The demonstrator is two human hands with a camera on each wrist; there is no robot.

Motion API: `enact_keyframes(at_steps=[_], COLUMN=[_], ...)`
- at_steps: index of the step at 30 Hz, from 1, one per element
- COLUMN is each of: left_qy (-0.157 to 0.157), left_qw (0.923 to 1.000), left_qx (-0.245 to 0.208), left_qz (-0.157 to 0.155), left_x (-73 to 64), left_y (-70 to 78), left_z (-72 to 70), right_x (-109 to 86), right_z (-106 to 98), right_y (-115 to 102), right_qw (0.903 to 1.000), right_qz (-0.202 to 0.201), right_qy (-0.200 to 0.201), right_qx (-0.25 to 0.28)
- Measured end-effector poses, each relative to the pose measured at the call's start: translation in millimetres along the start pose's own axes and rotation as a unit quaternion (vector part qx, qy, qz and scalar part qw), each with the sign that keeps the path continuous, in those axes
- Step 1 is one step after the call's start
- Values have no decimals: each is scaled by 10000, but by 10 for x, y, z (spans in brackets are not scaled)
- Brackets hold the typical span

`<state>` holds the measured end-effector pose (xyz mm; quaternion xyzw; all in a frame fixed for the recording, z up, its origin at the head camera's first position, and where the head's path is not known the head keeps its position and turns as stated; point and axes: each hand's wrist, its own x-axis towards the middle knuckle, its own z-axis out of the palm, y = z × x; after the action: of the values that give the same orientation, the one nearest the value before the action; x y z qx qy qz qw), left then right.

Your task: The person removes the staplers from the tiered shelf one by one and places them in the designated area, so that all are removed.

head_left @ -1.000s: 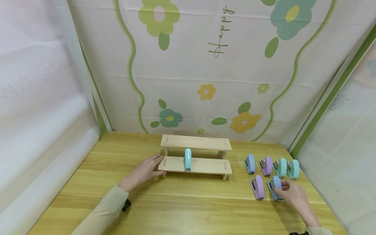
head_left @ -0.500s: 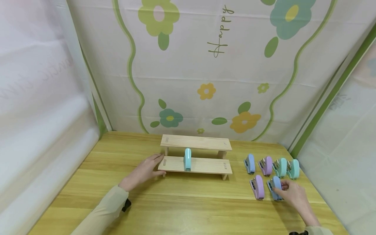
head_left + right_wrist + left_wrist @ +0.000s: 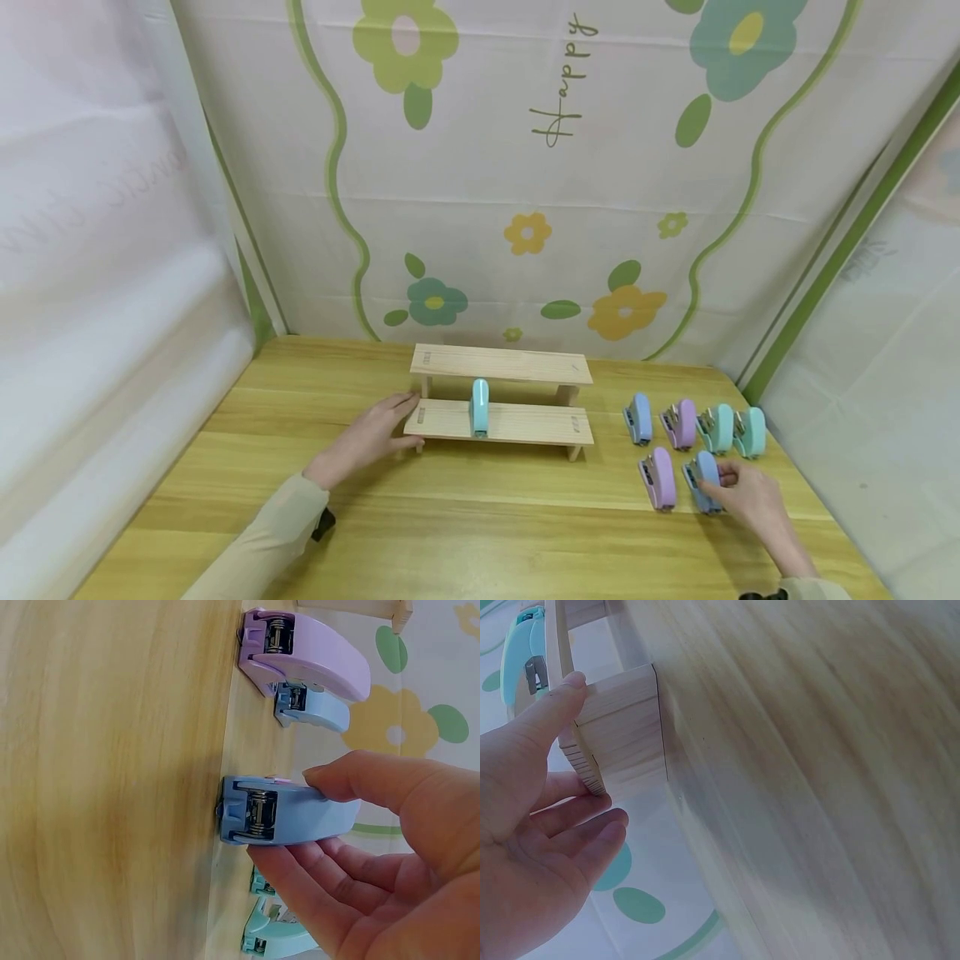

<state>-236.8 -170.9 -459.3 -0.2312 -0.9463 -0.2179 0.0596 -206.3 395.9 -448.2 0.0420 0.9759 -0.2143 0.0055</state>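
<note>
My left hand (image 3: 367,442) holds the left end of the lower step of a two-step wooden shelf (image 3: 532,423), thumb at the front edge and fingers at the back. On that step a turquoise stapler (image 3: 480,408) stands left of the middle. Over at the right, my right hand (image 3: 753,498) pinches a blue stapler (image 3: 307,814) between thumb and fingers; its base is at the tabletop. Just left of it stands a purple stapler (image 3: 659,478).
Behind the held stapler is a row with another blue stapler (image 3: 637,419), a purple one (image 3: 679,424) and two turquoise staplers (image 3: 718,428). A flowered cloth wall (image 3: 465,167) rises behind the wooden table (image 3: 480,533), with more cloth at both sides.
</note>
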Motion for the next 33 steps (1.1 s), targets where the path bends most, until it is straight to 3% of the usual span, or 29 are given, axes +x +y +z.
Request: enact_keyframes(at_steps=[33], left_qy=[-13], left_qw=[10000], left_qx=[64], left_qz=[-10], left_x=[9], left_y=[-24], left_z=[13], right_x=[-42], right_z=[-3], right_y=[4], right_qw=[10000], right_qz=[-9], right_qy=[-62], right_qx=[26])
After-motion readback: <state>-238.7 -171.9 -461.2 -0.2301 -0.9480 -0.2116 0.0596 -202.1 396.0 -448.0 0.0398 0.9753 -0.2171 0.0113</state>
